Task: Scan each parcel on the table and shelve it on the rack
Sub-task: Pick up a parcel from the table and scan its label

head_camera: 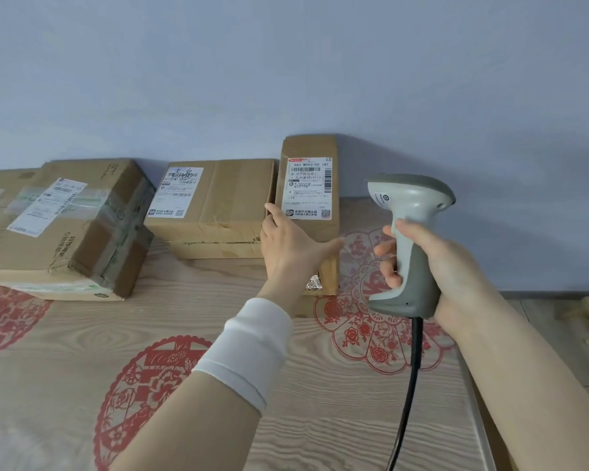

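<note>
Steady the upright parcel (323,149) at the table's (48,385) far edge, against the wall (286,79), with the left hand (288,248), fingers straight and spread over its lower left corner. Keep the right hand (446,266) clenched round the scanner (412,205) grip, forefinger by the trigger, and aim squarely at the white label (308,188). Expect stiff, matt corrugated cardboard with boxy edges, smooth grey plastic on the scanner, and wood-grain cover with red paper-cut motifs beneath.

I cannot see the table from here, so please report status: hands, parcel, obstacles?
Left hand open, touching upright parcel. Right hand grips scanner. Parcel label faces camera, uncovered. Other parcels lie at left.
</note>
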